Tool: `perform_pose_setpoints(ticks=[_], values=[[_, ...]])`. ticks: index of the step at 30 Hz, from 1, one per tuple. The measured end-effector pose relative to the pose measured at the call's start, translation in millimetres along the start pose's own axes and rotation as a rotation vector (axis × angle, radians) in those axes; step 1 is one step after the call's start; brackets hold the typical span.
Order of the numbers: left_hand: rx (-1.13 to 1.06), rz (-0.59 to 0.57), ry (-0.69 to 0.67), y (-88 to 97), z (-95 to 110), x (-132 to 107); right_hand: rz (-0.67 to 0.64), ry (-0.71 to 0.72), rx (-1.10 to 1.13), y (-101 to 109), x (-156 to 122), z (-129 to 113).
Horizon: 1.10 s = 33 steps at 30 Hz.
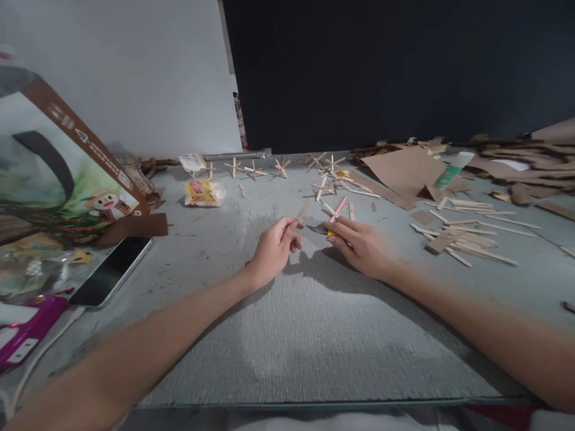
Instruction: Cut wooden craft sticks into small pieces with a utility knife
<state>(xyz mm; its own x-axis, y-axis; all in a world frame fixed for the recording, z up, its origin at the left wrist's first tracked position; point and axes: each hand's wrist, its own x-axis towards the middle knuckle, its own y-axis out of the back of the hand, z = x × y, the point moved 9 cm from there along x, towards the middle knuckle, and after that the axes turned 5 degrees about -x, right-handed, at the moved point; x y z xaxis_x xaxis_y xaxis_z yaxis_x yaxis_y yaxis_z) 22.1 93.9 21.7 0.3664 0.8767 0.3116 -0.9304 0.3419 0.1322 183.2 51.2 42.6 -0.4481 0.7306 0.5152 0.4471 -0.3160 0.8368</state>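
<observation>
Near the middle of the table my left hand (275, 246) pinches a short wooden stick (301, 211), which points up and away. To its right my right hand (362, 244) is wrapped round a utility knife with a yellow body, its grey blade (315, 228) pointing left toward my left fingers. Blade and stick look apart. Just beyond my right hand lie a pink-and-white patterned strip (341, 206) and a small wooden piece (351, 211). Several star shapes of crossed sticks (254, 170) stand in a row farther back.
Loose wooden sticks (476, 239) lie at the right, before cardboard pieces (395, 170) and a green glue stick (453, 170). At the left are a phone (112, 272), a magenta device (33, 332) with a white cable, a large printed box (67, 161) and a yellow packet (203, 193).
</observation>
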Motion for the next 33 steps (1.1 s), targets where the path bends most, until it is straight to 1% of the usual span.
perform_pose_setpoints(ticks=[3, 6, 10, 13, 15, 21, 27, 33], values=[[-0.078, -0.006, 0.001, -7.9, 5, -7, 0.095, 0.071, 0.12, 0, 3, -4], [-0.113, -0.066, 0.009, -19.6, 8, -14, 0.184, 0.106, 0.192, 5, 3, -8], [-0.121, -0.122, 0.042, -27.8, 7, -20, 0.211, 0.167, 0.216, 7, 3, -10], [-0.117, -0.146, 0.059, -29.3, 6, -22, 0.253, 0.234, 0.238, 10, 1, -12], [-0.114, -0.152, 0.056, -29.2, 6, -22, 0.272, 0.246, 0.254, 11, 0, -11], [-0.11, -0.16, 0.041, -28.9, 5, -22, 0.282, 0.238, 0.264, 10, -2, -9], [-0.142, -0.164, 0.029, -28.5, 8, -21, 0.249, 0.234, 0.305, 8, -1, -8], [-0.164, -0.165, 0.028, -28.9, 5, -20, 0.237, 0.238, 0.314, 7, -1, -8]])
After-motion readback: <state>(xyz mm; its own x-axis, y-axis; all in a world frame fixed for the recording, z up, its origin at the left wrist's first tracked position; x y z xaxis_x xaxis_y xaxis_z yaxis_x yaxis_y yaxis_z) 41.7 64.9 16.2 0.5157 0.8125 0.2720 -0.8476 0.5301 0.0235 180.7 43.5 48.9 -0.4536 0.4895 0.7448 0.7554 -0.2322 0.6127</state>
